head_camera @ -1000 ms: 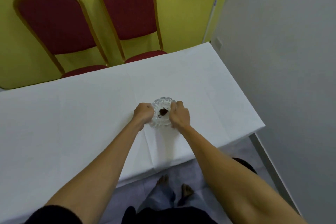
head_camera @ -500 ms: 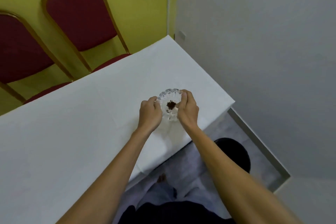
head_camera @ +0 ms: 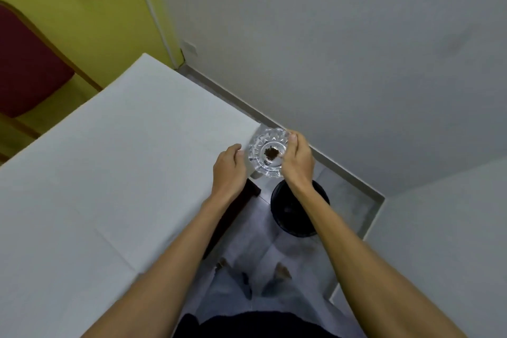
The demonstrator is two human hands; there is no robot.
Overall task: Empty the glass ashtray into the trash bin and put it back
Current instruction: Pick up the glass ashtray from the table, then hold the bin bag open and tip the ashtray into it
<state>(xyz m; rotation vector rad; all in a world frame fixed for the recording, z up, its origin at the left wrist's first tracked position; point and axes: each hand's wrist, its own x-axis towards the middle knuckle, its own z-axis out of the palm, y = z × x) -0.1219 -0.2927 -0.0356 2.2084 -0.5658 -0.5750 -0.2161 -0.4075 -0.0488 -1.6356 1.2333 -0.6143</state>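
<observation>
Ashtray [head_camera: 268, 153] past the desk [head_camera: 109, 173] corner, between left hand [head_camera: 229, 170] and right hand [head_camera: 297, 160]; trash bin [head_camera: 290, 214] on the floor below, right of the desk.

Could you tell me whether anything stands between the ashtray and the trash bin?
Nothing visible does. The right hand holds the glass ashtray just past the table corner, and the black trash bin stands open on the floor below, partly hidden by the right forearm.

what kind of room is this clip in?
Probably a function or meeting room, not a home. A long table under a plain white cloth, a red padded banquet-style chair against a yellow wall, and a black trash bin on the tiled floor by the corner.
</observation>
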